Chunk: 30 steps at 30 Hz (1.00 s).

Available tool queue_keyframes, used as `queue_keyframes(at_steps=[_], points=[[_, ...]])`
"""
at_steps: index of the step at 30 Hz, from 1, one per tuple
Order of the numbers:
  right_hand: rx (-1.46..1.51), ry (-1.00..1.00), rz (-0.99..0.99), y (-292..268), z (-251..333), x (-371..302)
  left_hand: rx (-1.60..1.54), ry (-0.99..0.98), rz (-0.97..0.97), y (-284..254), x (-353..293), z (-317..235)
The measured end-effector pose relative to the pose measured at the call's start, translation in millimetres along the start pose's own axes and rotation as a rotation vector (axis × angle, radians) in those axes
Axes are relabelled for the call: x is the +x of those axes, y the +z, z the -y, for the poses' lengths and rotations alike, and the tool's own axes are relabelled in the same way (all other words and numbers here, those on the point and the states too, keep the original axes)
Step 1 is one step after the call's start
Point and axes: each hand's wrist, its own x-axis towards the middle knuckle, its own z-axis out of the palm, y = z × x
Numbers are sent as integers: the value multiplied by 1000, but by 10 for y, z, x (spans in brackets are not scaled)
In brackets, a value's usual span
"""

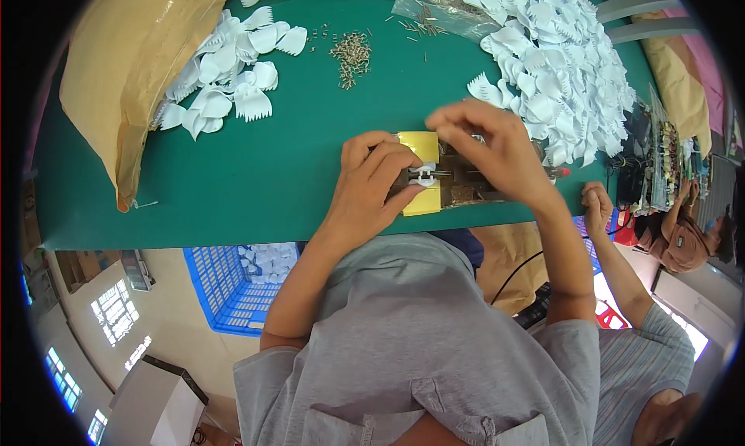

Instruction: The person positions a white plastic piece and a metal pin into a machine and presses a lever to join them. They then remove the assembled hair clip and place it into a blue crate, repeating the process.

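My left hand (369, 183) grips a small white plastic claw hair clip (423, 175) between thumb and fingers. The clip sits at the end of a dark metal fixture (466, 191), between two yellow plates (420, 145). Above the fixture, to the right of the clip, is my right hand (497, 147). Its fingers are curled in toward the thumb and slightly blurred; whatever they hold, if anything, is too small to make out. Part of the fixture is hidden beneath this hand.
White toothed clip halves lie in a large heap (555, 73) at right and a smaller pile (225, 73) at left, beside a brown paper sack (143, 65). Small metal springs (351, 56) and a bag of pins (442, 3) are farther back. A co-worker's hand (597, 207) rests at right.
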Motion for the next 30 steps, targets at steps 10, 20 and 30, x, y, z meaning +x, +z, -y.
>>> queue_keyframes(at_steps=[10,20,30], points=[[-356,-290,-317,341,-73,-542,-11,23,-6,16,41,5],[-234,-201,-350,263,62,-519,-2,28,-7,-19,79,1],[-232,52,-126,-426,-255,640,-44,-11,26,-39,51,-47]])
